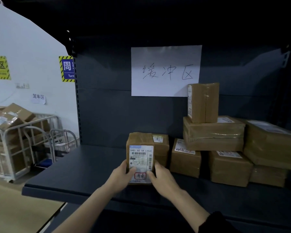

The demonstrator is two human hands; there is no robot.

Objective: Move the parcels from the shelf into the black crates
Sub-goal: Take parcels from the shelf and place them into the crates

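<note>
Left grip (120,175): my hand wraps the left edge of the parcel (140,158), thumb on its label.
Right grip (161,178): closed on the parcel's right edge, thumb on the front beside the red stamp.
Parcel: upright between both my hands at the front of the shelf (77,172); whether its base touches the board I cannot tell.
Other parcels (213,133): stacked on the shelf to the right, one small box (161,145) just behind mine.
Paper sign (165,70): taped to the back panel.

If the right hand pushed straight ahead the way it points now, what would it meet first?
Probably the smaller parcel just behind the labelled parcel that the right hand grips, then the shelf's back panel; depth is unclear.
</note>
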